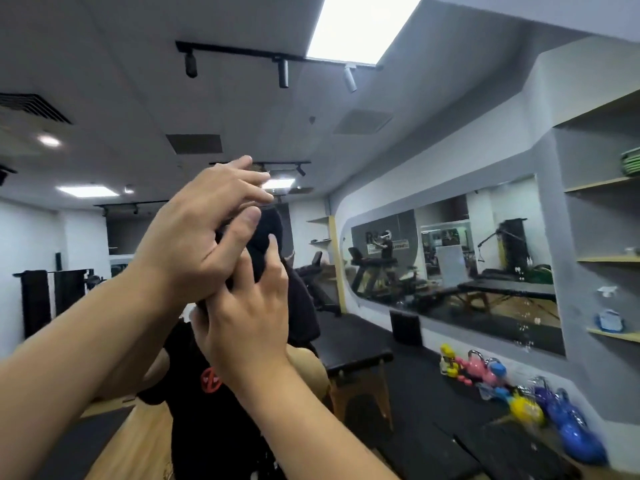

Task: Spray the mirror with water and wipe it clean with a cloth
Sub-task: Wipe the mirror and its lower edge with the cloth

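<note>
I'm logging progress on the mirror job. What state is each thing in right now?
left hand: raised, pinching the cloth
right hand: raised, gripping the cloth
cloth: dark, bunched between both hands
mirror: on the wall, drips near its lower right
spray bottle: on a shelf, unheld

Bare forearms, no sleeves visible

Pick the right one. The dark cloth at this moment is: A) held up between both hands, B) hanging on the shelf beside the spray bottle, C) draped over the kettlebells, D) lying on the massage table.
A: the left hand and right hand both grip the dark cloth, raised in front of the camera.
</note>
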{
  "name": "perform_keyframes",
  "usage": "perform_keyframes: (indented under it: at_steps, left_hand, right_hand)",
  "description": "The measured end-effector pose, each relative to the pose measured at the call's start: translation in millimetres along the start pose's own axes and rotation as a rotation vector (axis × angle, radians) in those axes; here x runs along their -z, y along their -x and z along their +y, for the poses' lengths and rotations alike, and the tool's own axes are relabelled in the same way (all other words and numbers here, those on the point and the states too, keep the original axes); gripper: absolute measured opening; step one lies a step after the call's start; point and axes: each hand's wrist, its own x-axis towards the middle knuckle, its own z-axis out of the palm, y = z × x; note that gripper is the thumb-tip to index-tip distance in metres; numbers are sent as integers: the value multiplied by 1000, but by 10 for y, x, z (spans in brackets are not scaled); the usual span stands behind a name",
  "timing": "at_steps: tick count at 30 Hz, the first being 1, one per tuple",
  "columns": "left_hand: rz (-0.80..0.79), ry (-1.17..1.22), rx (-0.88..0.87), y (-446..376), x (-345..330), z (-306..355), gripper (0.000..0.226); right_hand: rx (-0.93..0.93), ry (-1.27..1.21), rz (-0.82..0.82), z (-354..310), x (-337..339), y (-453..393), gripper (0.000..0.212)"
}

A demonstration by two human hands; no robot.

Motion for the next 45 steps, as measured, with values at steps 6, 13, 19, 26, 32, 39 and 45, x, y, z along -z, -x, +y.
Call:
perform_keyframes:
  at_steps: [6, 13, 19, 26, 32, 39, 45]
  left_hand:
    - [48, 21, 32, 151, -124, 34, 39]
    - [-56, -128, -118, 18, -729, 190, 45]
    - [-72, -289, -223, -339, -1556, 568, 48]
    - [-110, -403, -253, -860, -2501, 938, 43]
    - [-148, -525, -210, -1247, -3046, 1062, 43]
    - [-93, -546, -205, -1230, -3086, 1063, 40]
    - [-125, -523, -201, -1213, -3071, 1073, 47]
  right_hand:
    - [43, 23, 101, 444, 138, 11, 50]
    - [-27, 79, 103, 1324, 483, 92, 43]
    - [-107, 122, 73, 2485, 998, 262, 57]
    - [-402, 138, 101, 4034, 1643, 451, 55]
    - [-646, 200, 158, 5276, 2260, 507, 61]
    - [-734, 186, 297, 5287, 2185, 383, 51]
    - [-453, 74, 149, 3925, 1673, 571, 58]
